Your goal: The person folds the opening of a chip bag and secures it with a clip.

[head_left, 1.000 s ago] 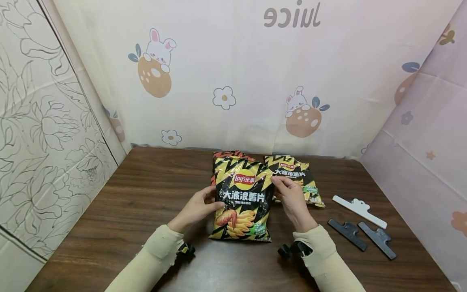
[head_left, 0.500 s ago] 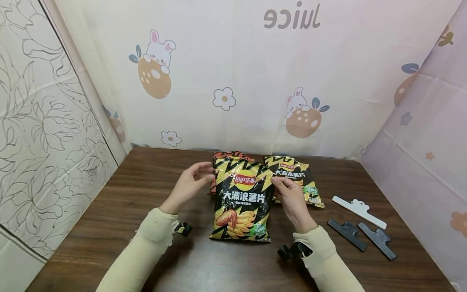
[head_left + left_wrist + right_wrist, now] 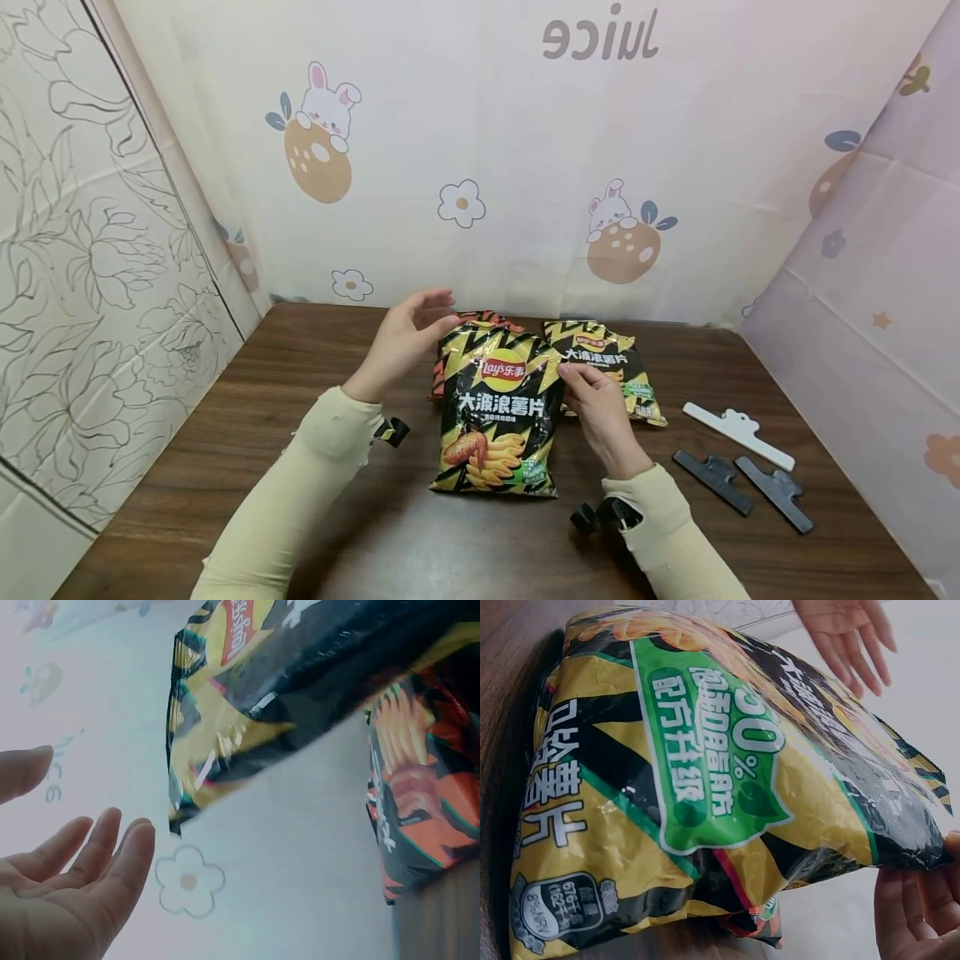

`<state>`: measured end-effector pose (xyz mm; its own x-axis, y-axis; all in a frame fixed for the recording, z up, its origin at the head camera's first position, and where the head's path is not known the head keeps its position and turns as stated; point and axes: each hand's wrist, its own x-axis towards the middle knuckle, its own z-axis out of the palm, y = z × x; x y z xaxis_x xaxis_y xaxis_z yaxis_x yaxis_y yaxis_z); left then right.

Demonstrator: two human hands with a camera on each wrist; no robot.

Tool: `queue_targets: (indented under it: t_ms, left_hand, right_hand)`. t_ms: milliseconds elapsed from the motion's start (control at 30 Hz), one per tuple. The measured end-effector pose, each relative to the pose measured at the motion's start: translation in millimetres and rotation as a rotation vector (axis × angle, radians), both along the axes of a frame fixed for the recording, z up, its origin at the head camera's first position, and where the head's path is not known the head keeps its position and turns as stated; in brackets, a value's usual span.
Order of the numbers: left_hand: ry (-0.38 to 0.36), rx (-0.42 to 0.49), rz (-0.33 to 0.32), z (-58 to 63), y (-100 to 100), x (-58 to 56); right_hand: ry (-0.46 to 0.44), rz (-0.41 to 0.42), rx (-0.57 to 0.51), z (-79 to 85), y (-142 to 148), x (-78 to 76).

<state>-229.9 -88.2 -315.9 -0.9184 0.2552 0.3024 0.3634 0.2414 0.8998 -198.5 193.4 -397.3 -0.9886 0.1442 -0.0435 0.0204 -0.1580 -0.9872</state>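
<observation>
A black and yellow bag of potato chips [image 3: 498,408] stands upright on the table, front towards me. My right hand [image 3: 600,408] pinches its upper right edge between thumb and fingers; the right wrist view shows this grip on the bag's edge [image 3: 900,855]. By the bag's upper left corner is my left hand [image 3: 401,342], its fingers spread. The left wrist view shows this hand [image 3: 75,892] apart from the bag, with nothing between thumb and fingers. Behind the held bag is a red and black chip bag [image 3: 437,379], mostly hidden.
Another black and yellow chip bag [image 3: 607,358] lies at the back, right of the held one. On the right of the wooden table [image 3: 300,400] lie a white clip [image 3: 738,433] and two black clips [image 3: 712,482]. A printed curtain [image 3: 510,167] hangs behind the table.
My left hand has let go of the bag's left side and moved up to its upper left corner. The right hand and the bag have hardly moved.
</observation>
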Motion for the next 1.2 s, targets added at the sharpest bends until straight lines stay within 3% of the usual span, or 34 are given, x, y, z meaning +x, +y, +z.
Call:
queue_targets:
  t_ms: [167, 333, 567, 900, 1200]
  left_hand:
    - [0.070, -0.082, -0.060, 3.3, 21, -2.5]
    - [0.108, -0.197, -0.074, 6.0, 43, -2.6]
    - [0.216, -0.393, -0.095, 14.3, 66, -6.6]
    - [0.208, -0.606, -0.131, 17.8, 79, -15.5]
    - [0.211, -0.704, -0.166, 17.8, 84, -22.4]
  right_hand:
    - [0.001, 0.002, 0.001, 0.4, 0, 0.8]
    - [0.006, 0.008, 0.007, 1.1, -1, 2.2]
    - [0.015, 0.010, 0.005, 2.9, -1, 3.4]
    - [-0.002, 0.010, 0.010, 3.5, -1, 4.8]
    - [0.012, 0.010, 0.009, 3.5, -1, 5.3]
